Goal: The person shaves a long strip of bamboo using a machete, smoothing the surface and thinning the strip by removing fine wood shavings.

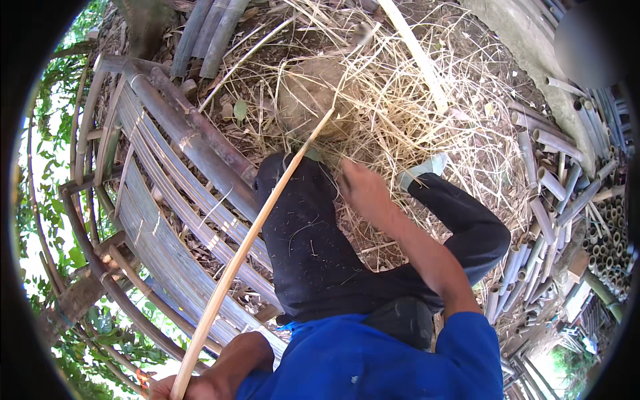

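A long, pale split-bamboo strip (257, 227) slants up from the lower left, passes over my dark-trousered left knee, and ends above a rounded, earth-coloured stone (300, 100). My left hand (200, 387) is closed around its near end at the lower edge of the view. Beside that knee, my right hand (365, 190) is apart from the strip, with its fingers curled. Something dark shows at the fingers, but blur hides what it is. Thin bamboo shavings (400, 100) lie in a loose heap around the stone and beyond my right hand.
A slatted bamboo bench (167, 233) runs along my left. Another pale strip (415, 53) lies across the shavings at the far side. Cut bamboo poles (560, 180) are piled on the right, beside a concrete edge (527, 47). Dark bamboo lengths (210, 33) lie at the far left.
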Demonstrator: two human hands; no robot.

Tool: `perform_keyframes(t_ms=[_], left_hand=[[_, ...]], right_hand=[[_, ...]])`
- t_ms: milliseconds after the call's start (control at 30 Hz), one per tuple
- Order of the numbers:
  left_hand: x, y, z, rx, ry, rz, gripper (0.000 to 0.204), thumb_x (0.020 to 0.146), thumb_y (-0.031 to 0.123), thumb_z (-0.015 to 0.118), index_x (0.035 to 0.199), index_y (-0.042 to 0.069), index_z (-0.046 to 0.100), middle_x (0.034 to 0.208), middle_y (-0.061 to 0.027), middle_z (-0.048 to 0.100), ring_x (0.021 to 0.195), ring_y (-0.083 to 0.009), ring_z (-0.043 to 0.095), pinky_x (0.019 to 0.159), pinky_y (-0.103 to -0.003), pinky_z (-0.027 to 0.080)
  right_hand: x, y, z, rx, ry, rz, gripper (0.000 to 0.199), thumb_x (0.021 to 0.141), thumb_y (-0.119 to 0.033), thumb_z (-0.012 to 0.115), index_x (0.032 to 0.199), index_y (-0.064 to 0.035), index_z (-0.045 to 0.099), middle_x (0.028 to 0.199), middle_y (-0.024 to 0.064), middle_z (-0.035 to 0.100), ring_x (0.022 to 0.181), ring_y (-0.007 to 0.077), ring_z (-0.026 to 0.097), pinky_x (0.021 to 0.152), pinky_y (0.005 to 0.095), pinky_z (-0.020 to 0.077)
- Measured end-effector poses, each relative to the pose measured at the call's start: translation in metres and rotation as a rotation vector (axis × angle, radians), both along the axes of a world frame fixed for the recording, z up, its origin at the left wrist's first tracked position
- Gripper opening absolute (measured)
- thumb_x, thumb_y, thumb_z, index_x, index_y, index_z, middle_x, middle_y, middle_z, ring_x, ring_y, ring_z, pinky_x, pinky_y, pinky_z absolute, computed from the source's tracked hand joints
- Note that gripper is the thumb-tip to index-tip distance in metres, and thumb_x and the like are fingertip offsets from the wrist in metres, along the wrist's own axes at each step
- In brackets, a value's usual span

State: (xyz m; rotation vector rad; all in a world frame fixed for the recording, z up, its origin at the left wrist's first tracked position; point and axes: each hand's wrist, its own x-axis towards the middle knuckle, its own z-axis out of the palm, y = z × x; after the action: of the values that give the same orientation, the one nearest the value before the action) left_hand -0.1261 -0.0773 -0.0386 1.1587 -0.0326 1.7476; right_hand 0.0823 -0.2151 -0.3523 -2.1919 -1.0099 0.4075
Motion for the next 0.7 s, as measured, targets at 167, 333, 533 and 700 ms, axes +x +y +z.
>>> perform_keyframes(t_ms=[167, 333, 533, 700], left_hand=[[0.004, 0.002, 0.002, 0.039, 0.035, -0.046, 0.039, 0.108, 0.041, 0.049, 0.08, 0.014, 0.049, 0.061, 0.009, 0.026, 0.048, -0.0047, 0.025, 0.044, -0.021, 0.027], [0.009, 0.006, 0.005, -0.001, 0.031, -0.122, 0.036, 0.108, 0.035, 0.051, 0.081, 0.012, 0.049, 0.066, 0.0064, 0.034, 0.054, -0.0076, 0.033, 0.049, -0.023, 0.031], [-0.008, 0.004, 0.006, 0.048, 0.026, -0.086, 0.029, 0.106, 0.021, 0.051, 0.083, 0.005, 0.042, 0.075, -0.0048, 0.041, 0.061, -0.0132, 0.037, 0.055, -0.026, 0.036], [-0.009, -0.009, -0.004, 0.073, 0.08, -0.169, 0.039, 0.111, 0.031, 0.045, 0.08, 0.007, 0.04, 0.078, -0.0053, 0.04, 0.062, -0.015, 0.033, 0.054, -0.028, 0.033]], right_hand=[[0.044, -0.012, -0.096, -0.192, 0.145, -0.041, 0.017, 0.098, -0.016, 0.06, 0.102, -0.0065, 0.047, 0.08, 0.0215, 0.063, 0.07, 0.042, 0.065, 0.062, 0.0498, 0.0532], [0.073, -0.025, -0.139, -0.223, 0.117, -0.174, 0.02, 0.095, -0.018, 0.062, 0.106, -0.0075, 0.048, 0.072, 0.0241, 0.062, 0.068, 0.0465, 0.064, 0.06, 0.0535, 0.0486], [0.02, -0.004, -0.001, -0.107, 0.229, 0.021, 0.023, 0.096, -0.016, 0.06, 0.111, -0.002, 0.047, 0.071, 0.0256, 0.063, 0.067, 0.0488, 0.063, 0.06, 0.0567, 0.05], [-0.059, -0.005, 0.166, 0.251, -0.052, 0.333, 0.011, 0.092, -0.016, 0.064, 0.09, -0.0075, 0.058, 0.075, 0.0062, 0.048, 0.051, 0.0225, 0.059, 0.045, 0.0339, 0.0514]])
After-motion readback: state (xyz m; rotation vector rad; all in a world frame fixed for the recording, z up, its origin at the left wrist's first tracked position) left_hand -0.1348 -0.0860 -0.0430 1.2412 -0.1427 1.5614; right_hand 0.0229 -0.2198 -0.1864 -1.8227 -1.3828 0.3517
